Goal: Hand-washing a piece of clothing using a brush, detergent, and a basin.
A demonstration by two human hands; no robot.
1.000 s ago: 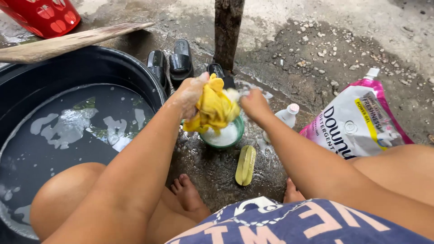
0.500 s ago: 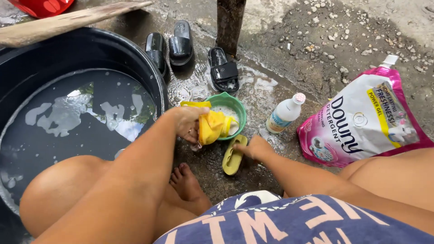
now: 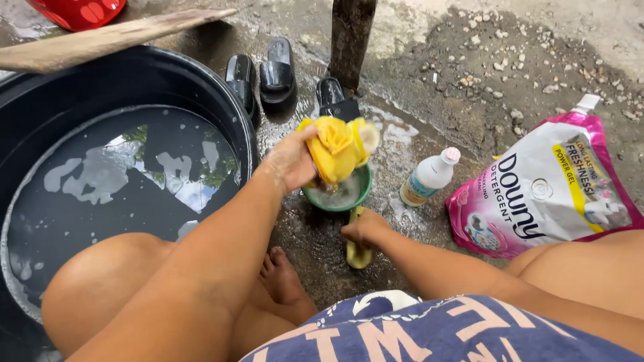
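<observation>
My left hand [image 3: 292, 161] grips a wet, bunched yellow cloth [image 3: 339, 147] and holds it up just over a small green bowl [image 3: 357, 192] of soapy water on the wet ground. My right hand [image 3: 365, 226] is lower, in front of the bowl. Its fingers curl over the top end of an oblong yellow-green scrub brush [image 3: 360, 255] that lies on the ground. My bare knees and a foot [image 3: 285, 281] frame the spot.
A big black basin [image 3: 248, 134] of sudsy water stands at the left, with a wooden plank [image 3: 100, 40] across its far rim. To the right are a white bottle [image 3: 429, 175] and a pink detergent pouch [image 3: 543, 194]. Black slippers [image 3: 276, 74] and a post [image 3: 352, 33] lie beyond.
My right hand let go of the cloth and dropped onto the brush. My left hand dipped the cloth beside the bowl, then lifted it above the bowl.
</observation>
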